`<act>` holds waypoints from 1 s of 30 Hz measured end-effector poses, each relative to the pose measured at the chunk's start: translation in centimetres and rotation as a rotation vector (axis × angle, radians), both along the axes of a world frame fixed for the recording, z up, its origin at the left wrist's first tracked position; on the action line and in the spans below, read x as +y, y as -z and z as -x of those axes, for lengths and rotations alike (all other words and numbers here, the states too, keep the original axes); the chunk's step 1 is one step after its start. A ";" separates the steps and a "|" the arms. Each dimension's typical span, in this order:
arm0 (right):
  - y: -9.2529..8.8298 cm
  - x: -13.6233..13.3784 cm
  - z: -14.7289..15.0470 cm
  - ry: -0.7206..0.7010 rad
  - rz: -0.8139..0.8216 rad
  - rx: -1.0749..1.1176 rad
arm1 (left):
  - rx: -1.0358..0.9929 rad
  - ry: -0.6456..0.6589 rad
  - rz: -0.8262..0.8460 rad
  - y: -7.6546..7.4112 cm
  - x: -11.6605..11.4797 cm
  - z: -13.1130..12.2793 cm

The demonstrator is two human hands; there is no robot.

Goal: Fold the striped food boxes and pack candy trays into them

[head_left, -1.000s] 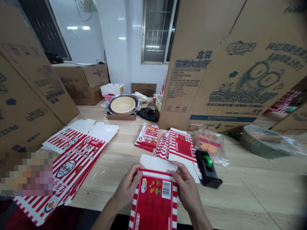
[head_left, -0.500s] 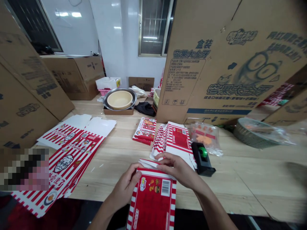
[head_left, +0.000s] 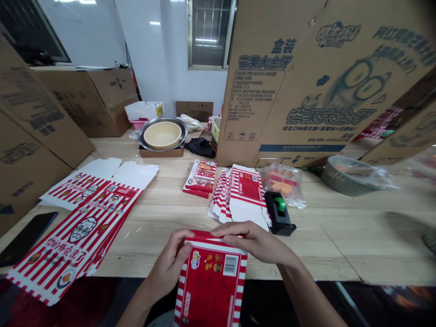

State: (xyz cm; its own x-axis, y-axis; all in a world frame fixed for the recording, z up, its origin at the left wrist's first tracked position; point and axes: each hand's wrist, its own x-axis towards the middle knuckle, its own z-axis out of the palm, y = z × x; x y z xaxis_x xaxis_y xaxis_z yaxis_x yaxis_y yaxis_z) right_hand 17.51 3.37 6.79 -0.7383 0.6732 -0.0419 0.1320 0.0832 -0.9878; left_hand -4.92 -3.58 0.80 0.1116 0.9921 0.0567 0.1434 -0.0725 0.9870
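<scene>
A red-and-white striped carton (head_left: 211,288) stands on end in front of me at the table's near edge, its barcode panel toward me. At its upper left corner, my left hand (head_left: 170,259) grips it, with the thumb on the front panel. My right hand (head_left: 255,240) lies across the top, thumb near the front edge and fingers along the red top flap (head_left: 204,234). The fingers partly hide that flap. Beyond my right hand lies a pile of flat striped cartons (head_left: 247,188), next to a black tape dispenser (head_left: 279,213) with green tape.
Left lie more flat printed cartons (head_left: 85,227) and a dark phone (head_left: 27,236). Farther back are a small printed box (head_left: 200,177), a cream bowl (head_left: 162,135) in a metal basin, and a clear plastic packet (head_left: 284,181). A green basket (head_left: 350,177) stands right, before a large cardboard box (head_left: 299,86).
The carton's top flap, raised and showing white before, now lies folded down with its red side out. My right hand has flattened over it. The view has shifted slightly.
</scene>
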 end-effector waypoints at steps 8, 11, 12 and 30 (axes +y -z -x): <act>2.1 -2.5 -0.3 0.389 0.099 0.235 | 0.029 -0.218 -0.009 1.3 -0.3 0.3; 2.7 -3.3 -1.0 0.328 0.139 0.279 | 0.102 -0.258 -0.063 1.9 -0.5 0.0; 2.9 -3.5 -1.2 0.312 0.177 0.285 | 0.121 -0.250 -0.069 2.0 -0.5 -0.1; 5.3 -1.9 -6.2 0.771 -0.040 0.139 | 0.176 -0.468 -0.095 -0.2 2.1 2.5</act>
